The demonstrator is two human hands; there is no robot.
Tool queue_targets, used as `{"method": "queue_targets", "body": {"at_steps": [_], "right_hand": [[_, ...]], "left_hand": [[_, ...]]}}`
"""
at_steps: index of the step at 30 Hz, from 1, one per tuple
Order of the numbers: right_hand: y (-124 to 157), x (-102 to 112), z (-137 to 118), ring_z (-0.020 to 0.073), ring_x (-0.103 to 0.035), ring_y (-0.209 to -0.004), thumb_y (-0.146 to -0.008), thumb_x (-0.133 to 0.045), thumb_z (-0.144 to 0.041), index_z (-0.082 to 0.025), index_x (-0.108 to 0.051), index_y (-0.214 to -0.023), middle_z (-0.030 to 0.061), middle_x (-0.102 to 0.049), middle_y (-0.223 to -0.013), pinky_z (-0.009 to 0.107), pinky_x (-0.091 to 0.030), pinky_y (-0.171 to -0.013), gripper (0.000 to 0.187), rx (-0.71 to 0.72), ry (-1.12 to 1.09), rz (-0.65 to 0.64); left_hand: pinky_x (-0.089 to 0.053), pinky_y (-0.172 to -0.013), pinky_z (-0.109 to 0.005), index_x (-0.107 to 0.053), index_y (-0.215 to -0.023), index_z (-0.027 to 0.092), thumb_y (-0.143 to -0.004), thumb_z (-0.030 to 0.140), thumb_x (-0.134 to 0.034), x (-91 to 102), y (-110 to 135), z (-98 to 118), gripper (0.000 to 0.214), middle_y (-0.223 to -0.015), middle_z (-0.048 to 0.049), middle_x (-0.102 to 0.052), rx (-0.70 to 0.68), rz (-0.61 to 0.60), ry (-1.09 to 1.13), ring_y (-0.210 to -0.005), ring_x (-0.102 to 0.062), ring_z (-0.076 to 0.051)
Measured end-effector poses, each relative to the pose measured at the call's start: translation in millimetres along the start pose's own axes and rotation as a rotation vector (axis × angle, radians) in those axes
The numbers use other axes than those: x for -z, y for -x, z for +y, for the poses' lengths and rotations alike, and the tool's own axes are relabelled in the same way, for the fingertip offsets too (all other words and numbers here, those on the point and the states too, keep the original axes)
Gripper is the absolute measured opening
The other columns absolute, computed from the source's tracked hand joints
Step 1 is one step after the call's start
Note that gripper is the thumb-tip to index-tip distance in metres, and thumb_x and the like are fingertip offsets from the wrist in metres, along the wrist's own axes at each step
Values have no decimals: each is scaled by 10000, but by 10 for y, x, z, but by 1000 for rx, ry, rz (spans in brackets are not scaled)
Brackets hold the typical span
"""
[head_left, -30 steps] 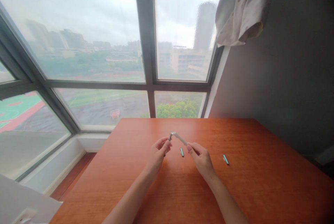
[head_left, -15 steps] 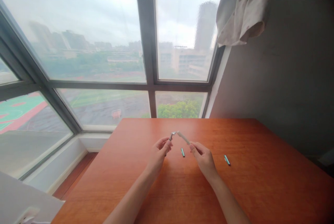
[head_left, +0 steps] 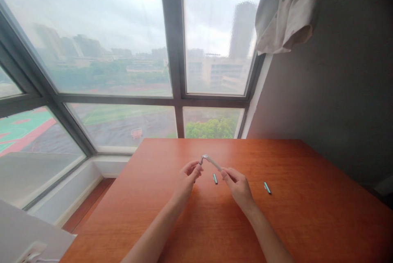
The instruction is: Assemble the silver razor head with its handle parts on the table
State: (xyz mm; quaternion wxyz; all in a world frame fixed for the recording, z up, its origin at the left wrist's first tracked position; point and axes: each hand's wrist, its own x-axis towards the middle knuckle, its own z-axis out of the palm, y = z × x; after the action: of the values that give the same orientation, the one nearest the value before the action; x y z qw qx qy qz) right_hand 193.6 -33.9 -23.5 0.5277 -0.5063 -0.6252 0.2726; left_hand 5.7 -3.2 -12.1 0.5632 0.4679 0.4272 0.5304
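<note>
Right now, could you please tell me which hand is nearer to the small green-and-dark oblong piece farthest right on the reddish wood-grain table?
Right. The right hand is left of that oblong piece, not touching it; the left hand is farther left.

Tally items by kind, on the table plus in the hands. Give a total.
Small green-and-dark pieces, lying on the table: 2
Silver tool, in the left hand: 1
Pale stick, in the right hand: 1
Total: 4
</note>
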Motion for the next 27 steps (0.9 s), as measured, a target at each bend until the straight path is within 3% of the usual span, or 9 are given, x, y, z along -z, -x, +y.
{"method": "queue_targets", "body": {"at_steps": [14, 22, 27], "right_hand": [[9, 9, -53, 137, -496, -589, -882, -484, -477, -163, -708, -769, 13, -571, -644, 224, -368, -544, 402, 44, -16, -84], [1, 12, -6, 158, -542, -657, -882, -499, -445, -162, -704, -867, 19, -597, -690, 229, -408, -589, 350, 2, 12, 60], [7, 7, -40, 152, -530, -636, -889, -489, -439, -164, -694, -854, 18, -590, -687, 226, -398, -572, 345, 42, 6, 13]], "left_hand": [[-396, -590, -235, -685, -965, 170, -729, 450, -690, 14, -13, -22, 367, -764, -42, -645, -13, -17, 3, -652, -536, -132], [-395, -601, -223, -687, -942, 153, -728, 449, -693, -18, 3, 1, 365, -752, -39, -627, 15, -47, 41, -653, -522, -121], [-393, -597, -217, -682, -946, 157, -734, 453, -690, -14, -11, -16, 364, -742, -31, -616, 30, -67, 58, -644, -515, -111]]}}
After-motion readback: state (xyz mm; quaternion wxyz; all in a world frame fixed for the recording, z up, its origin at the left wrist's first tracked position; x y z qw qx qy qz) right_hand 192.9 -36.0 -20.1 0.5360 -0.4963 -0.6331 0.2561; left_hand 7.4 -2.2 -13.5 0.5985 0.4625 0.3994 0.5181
